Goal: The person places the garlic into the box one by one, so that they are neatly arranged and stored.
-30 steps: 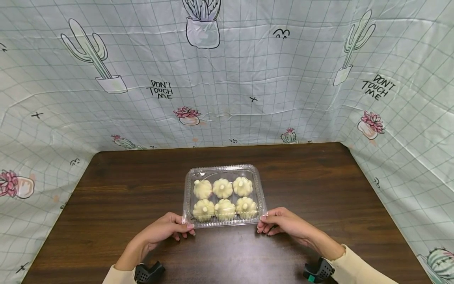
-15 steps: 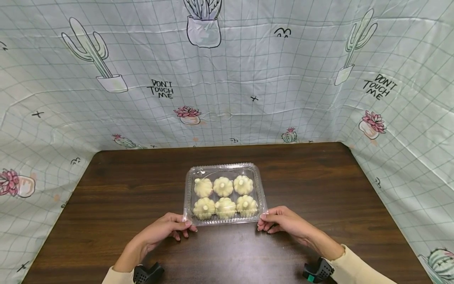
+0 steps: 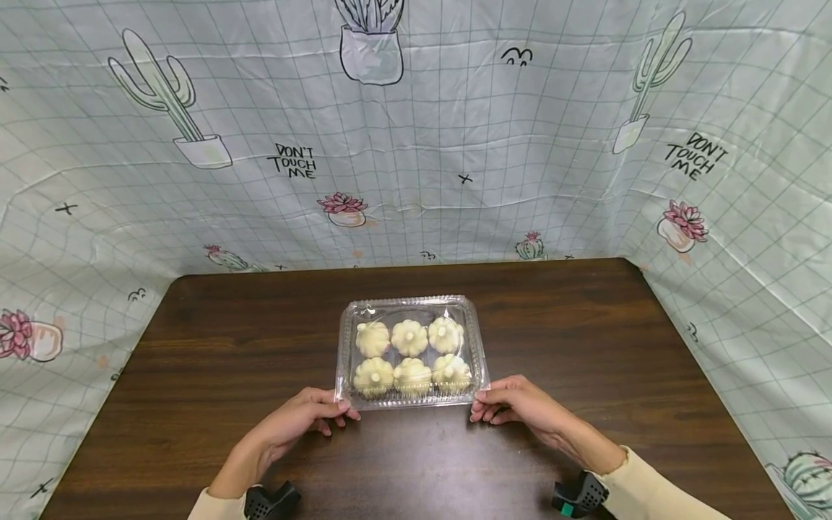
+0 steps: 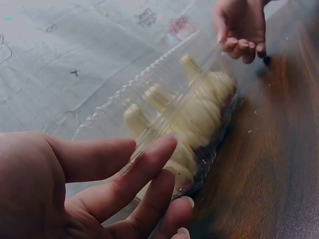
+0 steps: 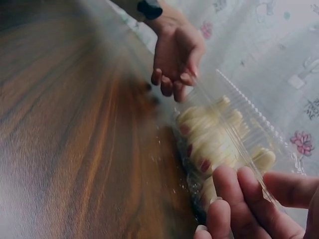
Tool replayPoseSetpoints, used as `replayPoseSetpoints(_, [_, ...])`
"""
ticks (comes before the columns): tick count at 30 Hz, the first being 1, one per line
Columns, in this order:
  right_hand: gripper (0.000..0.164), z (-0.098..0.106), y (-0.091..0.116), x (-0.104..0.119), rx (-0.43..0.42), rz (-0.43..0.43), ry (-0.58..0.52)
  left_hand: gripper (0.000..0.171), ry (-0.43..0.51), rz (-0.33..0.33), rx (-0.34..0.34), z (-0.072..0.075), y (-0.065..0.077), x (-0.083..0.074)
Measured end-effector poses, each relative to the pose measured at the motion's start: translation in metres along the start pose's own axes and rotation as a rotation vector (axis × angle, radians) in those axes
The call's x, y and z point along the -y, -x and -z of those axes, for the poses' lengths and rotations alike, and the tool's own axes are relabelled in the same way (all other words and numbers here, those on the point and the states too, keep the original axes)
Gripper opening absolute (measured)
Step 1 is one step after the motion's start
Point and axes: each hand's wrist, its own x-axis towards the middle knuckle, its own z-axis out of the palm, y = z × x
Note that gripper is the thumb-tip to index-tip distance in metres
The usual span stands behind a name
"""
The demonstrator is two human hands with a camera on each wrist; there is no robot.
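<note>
In the head view a clear plastic clamshell container [image 3: 416, 300] sits at the middle of the table, its lid closed. Through the plastic show several pale yellow, pumpkin-shaped pieces [image 3: 409, 338] with stubby stems, in two rows. My left hand [image 3: 302, 415] pinches the rim at the near left corner, thumb on top and fingers below. At the near right corner, my right hand [image 3: 516, 404] pinches the rim the same way. Both wrist views show the rim between thumb and fingers, with reddish patches low on the pieces [image 5: 214, 142].
The dark wooden table [image 3: 227, 347] extends around the container on all sides. A grid-patterned cloth [image 3: 422, 130] with cactus drawings hangs behind it and along both sides. Each wrist wears a black device [image 3: 273, 500].
The container has shifted slightly away from me, toward the table's back edge. Both hands have moved along with it, keeping their grip on its near corners.
</note>
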Motion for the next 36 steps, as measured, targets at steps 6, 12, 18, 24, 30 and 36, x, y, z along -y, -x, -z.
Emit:
replayPoseSetpoints(6, [0.023,-0.0008,0.0011,0.0008,-0.019,-0.012,-0.03,0.038,0.035,0.007,-0.004,-0.0008,-0.0007,-0.0006])
replayPoseSetpoints(12, [0.024,-0.0023,0.0004,0.0006,-0.027,0.002,-0.041,0.036,0.053,-0.002,-0.003,-0.0009,-0.0014,0.0007])
replayPoseSetpoints(18, [0.023,-0.0031,0.0,-0.0007,-0.041,-0.004,-0.034,0.035,0.067,-0.003,-0.01,-0.002,-0.0023,0.0018])
replayPoseSetpoints(24, [0.021,-0.0026,0.0003,0.0008,-0.035,-0.015,-0.022,0.039,0.079,-0.013,-0.004,-0.0026,-0.0031,0.0016])
replayPoseSetpoints(30, [0.023,-0.0016,0.0008,0.0029,-0.041,-0.024,-0.021,0.039,0.105,-0.004,0.003,-0.0023,-0.0036,0.0016])
replayPoseSetpoints(36, [0.023,-0.0022,0.0001,0.0031,-0.054,-0.027,-0.012,0.037,0.102,0.006,-0.01,-0.0029,-0.0038,0.0011])
